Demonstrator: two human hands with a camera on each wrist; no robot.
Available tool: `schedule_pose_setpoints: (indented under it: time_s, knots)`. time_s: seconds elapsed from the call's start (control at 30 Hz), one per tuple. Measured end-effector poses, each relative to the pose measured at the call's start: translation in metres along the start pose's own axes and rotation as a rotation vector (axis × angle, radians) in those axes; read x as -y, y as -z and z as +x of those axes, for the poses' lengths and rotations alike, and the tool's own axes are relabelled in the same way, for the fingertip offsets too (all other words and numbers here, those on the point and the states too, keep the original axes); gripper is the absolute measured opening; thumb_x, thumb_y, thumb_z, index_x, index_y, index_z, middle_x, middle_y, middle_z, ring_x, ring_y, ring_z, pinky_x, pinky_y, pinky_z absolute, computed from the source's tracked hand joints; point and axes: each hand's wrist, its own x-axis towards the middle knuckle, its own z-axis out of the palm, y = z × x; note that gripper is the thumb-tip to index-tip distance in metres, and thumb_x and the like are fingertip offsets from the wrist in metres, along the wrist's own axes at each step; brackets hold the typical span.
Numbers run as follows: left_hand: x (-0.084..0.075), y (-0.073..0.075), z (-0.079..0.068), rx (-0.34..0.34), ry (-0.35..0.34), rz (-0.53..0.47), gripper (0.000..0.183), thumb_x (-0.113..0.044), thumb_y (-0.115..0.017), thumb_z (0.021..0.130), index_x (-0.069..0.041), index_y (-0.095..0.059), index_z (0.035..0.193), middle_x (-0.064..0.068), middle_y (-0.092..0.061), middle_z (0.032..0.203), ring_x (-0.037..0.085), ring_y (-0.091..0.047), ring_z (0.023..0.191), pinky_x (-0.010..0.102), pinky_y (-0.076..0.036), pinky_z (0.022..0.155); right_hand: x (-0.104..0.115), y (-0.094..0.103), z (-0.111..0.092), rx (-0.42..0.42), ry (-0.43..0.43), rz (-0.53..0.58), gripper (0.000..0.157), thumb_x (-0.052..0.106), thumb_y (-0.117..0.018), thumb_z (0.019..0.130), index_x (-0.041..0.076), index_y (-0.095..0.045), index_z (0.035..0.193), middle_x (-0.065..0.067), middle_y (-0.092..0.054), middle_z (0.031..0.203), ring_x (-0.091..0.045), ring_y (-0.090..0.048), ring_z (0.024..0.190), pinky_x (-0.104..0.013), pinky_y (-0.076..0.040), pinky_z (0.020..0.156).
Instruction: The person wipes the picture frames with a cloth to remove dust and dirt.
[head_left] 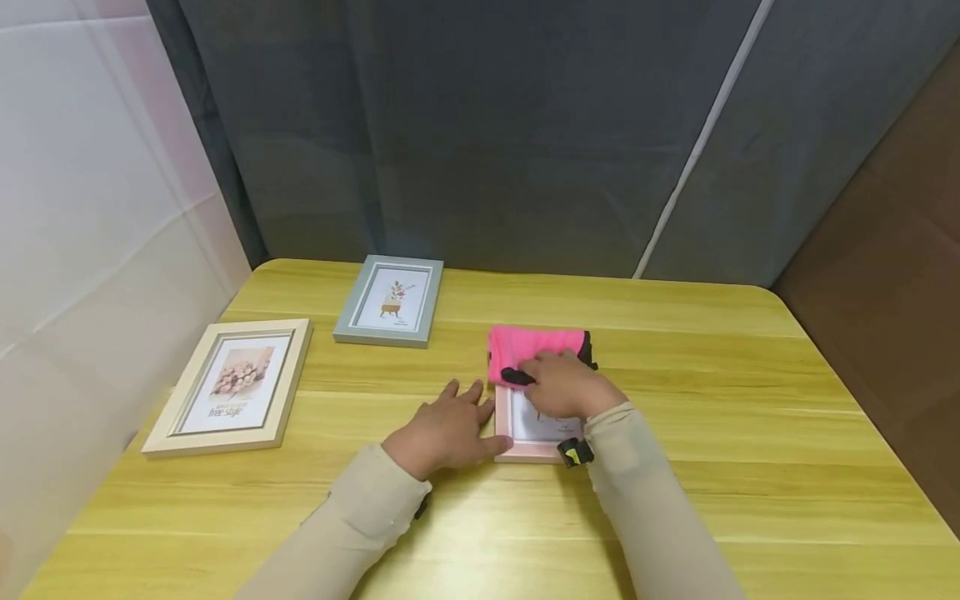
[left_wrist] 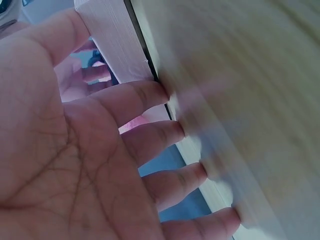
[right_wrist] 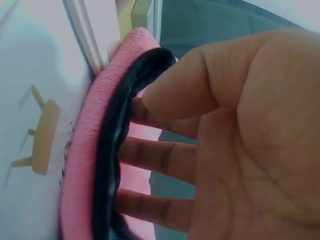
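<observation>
A pink picture frame (head_left: 525, 451) lies on the table in the head view, its upper part covered by a folded pink cloth (head_left: 525, 342) with black edging. On top of the cloth, my right hand (head_left: 564, 385) presses with its fingertips. The right wrist view shows the fingers against the pink cloth (right_wrist: 82, 165), the thumb near its black edging (right_wrist: 107, 150), and the frame's white print (right_wrist: 30, 100) alongside. My left hand (head_left: 450, 427) has its fingers spread on the table, the thumb touching the frame's left edge. Its palm and fingers (left_wrist: 145, 100) show in the left wrist view.
To the left lies a cream picture frame (head_left: 288, 367) with a flower print. A grey-blue picture frame (head_left: 435, 304) lies toward the back of the wooden table (head_left: 712, 500). A dark curtain (head_left: 487, 133) hangs behind the table, with a white wall (head_left: 97, 183) at left.
</observation>
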Motion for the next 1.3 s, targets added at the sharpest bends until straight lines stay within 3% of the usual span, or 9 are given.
schedule_pose_setpoints:
  time_s: [0.13, 0.23, 0.3, 0.7, 0.83, 0.97, 1.07, 1.17, 1.3]
  knots:
    - [0.0, -0.001, 0.0, 0.003, 0.007, -0.011, 0.072, -0.058, -0.056, 0.094, -0.012, -0.048, 0.148, 0.014, -0.027, 0.161, 0.046, -0.018, 0.145, 0.07, -0.031, 0.103, 0.004, -0.006, -0.004, -0.03, 0.031, 0.038, 0.028, 0.015, -0.05, 0.096, 0.008, -0.066, 0.118, -0.009, -0.066, 0.107, -0.026, -0.058, 0.099, -0.045, -0.045, 0.092]
    - [-0.001, 0.0, -0.001, -0.013, -0.005, -0.022, 0.07, -0.057, -0.058, 0.093, -0.011, -0.052, 0.146, 0.015, -0.028, 0.16, 0.048, -0.02, 0.144, 0.071, -0.032, 0.102, 0.009, -0.01, -0.009, -0.032, 0.05, 0.088, 0.013, 0.013, -0.051, 0.096, 0.012, -0.064, 0.094, -0.002, -0.059, 0.078, -0.018, -0.053, 0.072, -0.036, -0.046, 0.07]
    - [-0.001, 0.001, -0.001, -0.024, -0.01, -0.027, 0.069, -0.056, -0.059, 0.093, -0.011, -0.053, 0.145, 0.015, -0.029, 0.159, 0.05, -0.021, 0.143, 0.071, -0.033, 0.102, 0.011, -0.012, -0.012, -0.031, 0.063, 0.111, 0.016, 0.012, -0.05, 0.097, 0.014, -0.059, 0.083, 0.0, -0.051, 0.067, -0.016, -0.048, 0.062, -0.032, -0.042, 0.061]
    - [0.0, 0.001, -0.001, -0.044, -0.032, -0.046, 0.065, -0.053, -0.062, 0.092, -0.01, -0.059, 0.14, 0.017, -0.032, 0.158, 0.053, -0.026, 0.14, 0.07, -0.036, 0.1, 0.02, -0.008, -0.022, 0.002, 0.032, 0.147, 0.024, 0.016, -0.047, 0.099, 0.016, -0.058, 0.078, 0.001, -0.049, 0.064, -0.014, -0.046, 0.058, -0.03, -0.04, 0.057]
    - [0.001, 0.001, 0.0, -0.046, -0.038, -0.034, 0.067, -0.056, -0.06, 0.092, -0.013, -0.054, 0.144, 0.017, -0.03, 0.158, 0.054, -0.025, 0.14, 0.069, -0.036, 0.101, 0.018, -0.008, -0.022, -0.009, 0.012, 0.136, 0.019, 0.017, -0.049, 0.098, 0.015, -0.057, 0.081, -0.001, -0.05, 0.068, -0.017, -0.046, 0.062, -0.032, -0.04, 0.059]
    - [0.001, 0.001, 0.001, -0.042, -0.045, -0.011, 0.071, -0.058, -0.059, 0.092, -0.015, -0.049, 0.148, 0.016, -0.028, 0.159, 0.054, -0.025, 0.14, 0.068, -0.036, 0.101, 0.016, -0.009, -0.02, -0.043, -0.019, 0.075, 0.012, 0.021, -0.052, 0.098, 0.013, -0.061, 0.093, -0.004, -0.055, 0.084, -0.022, -0.049, 0.081, -0.038, -0.042, 0.075]
    - [0.0, 0.002, 0.001, -0.031, -0.038, 0.006, 0.073, -0.059, -0.058, 0.092, -0.014, -0.047, 0.149, 0.015, -0.028, 0.159, 0.052, -0.024, 0.141, 0.067, -0.036, 0.102, 0.014, -0.011, -0.017, -0.062, -0.046, 0.039, 0.029, 0.023, -0.051, 0.099, 0.007, -0.062, 0.12, -0.01, -0.06, 0.112, -0.029, -0.052, 0.107, -0.044, -0.041, 0.096]
    - [0.0, 0.002, 0.001, -0.022, -0.027, 0.013, 0.074, -0.059, -0.057, 0.093, -0.012, -0.047, 0.149, 0.015, -0.03, 0.159, 0.049, -0.024, 0.143, 0.065, -0.035, 0.104, 0.011, -0.013, -0.014, -0.06, -0.067, 0.036, 0.05, 0.025, -0.049, 0.1, 0.003, -0.048, 0.145, -0.017, -0.048, 0.143, -0.036, -0.041, 0.133, -0.049, -0.031, 0.112]
    - [0.0, 0.002, 0.001, -0.018, -0.019, 0.014, 0.074, -0.059, -0.057, 0.093, -0.012, -0.047, 0.149, 0.015, -0.03, 0.159, 0.048, -0.023, 0.143, 0.064, -0.034, 0.105, 0.008, -0.015, -0.011, -0.033, -0.077, 0.056, 0.059, 0.026, -0.047, 0.101, 0.003, -0.035, 0.153, -0.019, -0.029, 0.158, -0.038, -0.023, 0.146, -0.053, -0.021, 0.117]
